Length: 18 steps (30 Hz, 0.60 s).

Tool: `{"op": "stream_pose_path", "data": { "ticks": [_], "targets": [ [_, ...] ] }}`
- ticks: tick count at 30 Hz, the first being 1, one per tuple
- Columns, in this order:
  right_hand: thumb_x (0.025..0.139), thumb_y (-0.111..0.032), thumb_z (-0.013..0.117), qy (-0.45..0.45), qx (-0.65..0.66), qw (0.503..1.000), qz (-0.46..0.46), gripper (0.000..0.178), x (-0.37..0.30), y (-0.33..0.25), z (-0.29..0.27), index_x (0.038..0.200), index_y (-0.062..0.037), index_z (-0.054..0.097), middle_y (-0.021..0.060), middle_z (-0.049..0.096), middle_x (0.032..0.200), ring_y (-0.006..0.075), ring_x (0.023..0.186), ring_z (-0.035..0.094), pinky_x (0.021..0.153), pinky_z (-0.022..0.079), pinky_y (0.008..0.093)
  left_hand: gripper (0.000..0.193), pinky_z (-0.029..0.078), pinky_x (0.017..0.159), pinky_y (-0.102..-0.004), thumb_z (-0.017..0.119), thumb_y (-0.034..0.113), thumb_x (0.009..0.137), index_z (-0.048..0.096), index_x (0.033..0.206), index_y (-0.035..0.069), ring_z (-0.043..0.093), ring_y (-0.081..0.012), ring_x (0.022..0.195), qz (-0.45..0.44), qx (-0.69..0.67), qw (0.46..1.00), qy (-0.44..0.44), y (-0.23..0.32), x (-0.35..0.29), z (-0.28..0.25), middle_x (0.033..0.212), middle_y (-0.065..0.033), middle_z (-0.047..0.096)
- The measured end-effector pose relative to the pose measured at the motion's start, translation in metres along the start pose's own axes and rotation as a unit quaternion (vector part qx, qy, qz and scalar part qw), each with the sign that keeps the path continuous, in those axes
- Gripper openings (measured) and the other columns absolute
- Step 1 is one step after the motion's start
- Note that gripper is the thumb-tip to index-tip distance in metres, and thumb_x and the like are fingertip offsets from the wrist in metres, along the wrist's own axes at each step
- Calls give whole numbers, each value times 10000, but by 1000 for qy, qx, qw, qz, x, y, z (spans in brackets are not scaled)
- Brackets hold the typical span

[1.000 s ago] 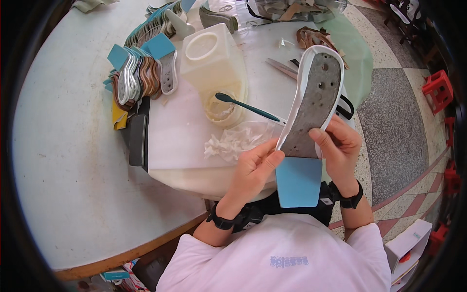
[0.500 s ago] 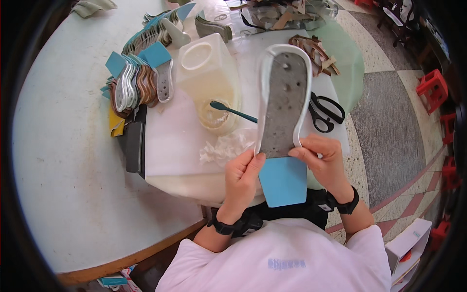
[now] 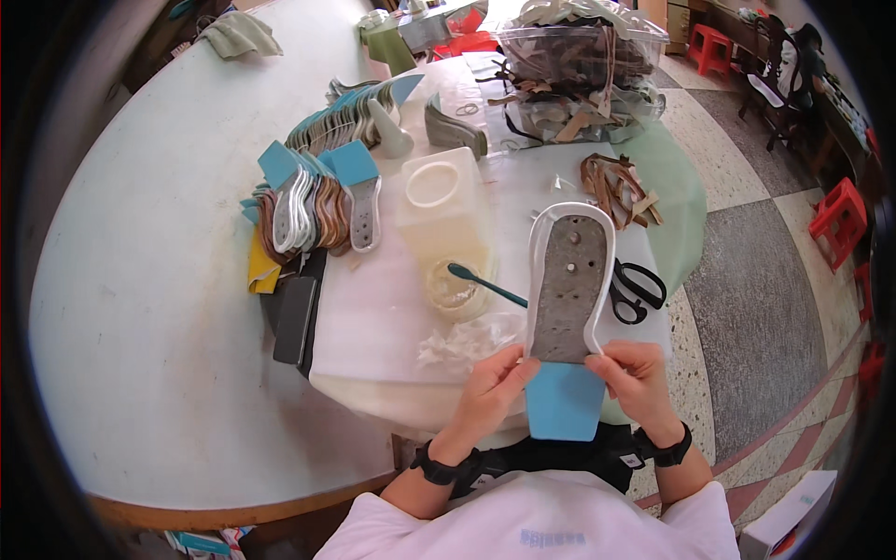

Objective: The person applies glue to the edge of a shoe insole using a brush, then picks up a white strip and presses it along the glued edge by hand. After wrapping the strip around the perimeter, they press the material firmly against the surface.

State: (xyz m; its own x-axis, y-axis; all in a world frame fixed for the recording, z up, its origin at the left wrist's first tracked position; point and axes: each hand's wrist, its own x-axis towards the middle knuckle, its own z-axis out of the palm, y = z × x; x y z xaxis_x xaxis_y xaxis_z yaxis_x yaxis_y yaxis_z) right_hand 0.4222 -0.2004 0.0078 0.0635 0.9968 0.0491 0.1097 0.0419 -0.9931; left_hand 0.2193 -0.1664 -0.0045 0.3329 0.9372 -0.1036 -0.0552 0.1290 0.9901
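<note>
Before me I hold a shoe insole [image 3: 567,303] with a grey, hole-dotted face, a white rolled edge and a blue heel section. My left hand [image 3: 495,392] pinches its left edge between thumb and fingers where grey meets blue. On the opposite edge, my right hand [image 3: 639,378] grips it the same way. Beyond the insole is a translucent plastic jug [image 3: 443,210] with a cut-open mouth holding pale residue. A dark green stick-like tool [image 3: 487,284] reaches over that mouth, its far right end hidden by the insole. Black-handled scissors [image 3: 637,291] lie right of the insole.
Rows of similar insoles [image 3: 322,210] stand at the left. Crumpled white tissue [image 3: 467,343] lies near my left hand. Brown strip scraps [image 3: 616,191] and a clear bin of scraps [image 3: 579,70] are farther back. A dark block [image 3: 297,319] sits left, and red stools [image 3: 837,215] stand right.
The view has shifted, so the table's far side shows more and everything sits lower in the picture. Both hands keep their hold on the insole, which looks slightly smaller.
</note>
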Motion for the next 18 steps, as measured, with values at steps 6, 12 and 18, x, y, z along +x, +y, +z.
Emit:
{"op": "stream_pose_path", "data": {
  "ticks": [6, 12, 18],
  "targets": [
    [730, 28, 647, 76, -234, 934, -260, 71, 0, -32, -19, 800, 34, 637, 63, 504, 590, 157, 472, 464, 439, 347, 283, 620, 477, 726, -227, 673, 212, 830, 366, 1333, 18, 612, -118, 861, 103, 46, 994, -10, 28, -1, -31, 923, -77, 653],
    [703, 44, 656, 104, -437, 747, -490, 211, 2, -44, -39, 905, 87, 616, 100, 537, 675, 200, 530, 509, 462, 400, 295, 665, 508, 758, -289, 731, 165, 766, 385, 1300, -31, 660, -179, 792, 310, 93, 946, 21, 59, -32, -50, 884, -105, 679],
    [719, 31, 667, 112, -485, 690, -527, 235, -7, -45, -32, 936, 103, 614, 120, 559, 708, 211, 563, 536, 498, 439, 305, 528, 511, 683, -301, 693, 181, 803, 466, 1200, -83, 675, -242, 726, 443, 210, 871, 3, 50, -58, -54, 885, -201, 662]
  ]
}}
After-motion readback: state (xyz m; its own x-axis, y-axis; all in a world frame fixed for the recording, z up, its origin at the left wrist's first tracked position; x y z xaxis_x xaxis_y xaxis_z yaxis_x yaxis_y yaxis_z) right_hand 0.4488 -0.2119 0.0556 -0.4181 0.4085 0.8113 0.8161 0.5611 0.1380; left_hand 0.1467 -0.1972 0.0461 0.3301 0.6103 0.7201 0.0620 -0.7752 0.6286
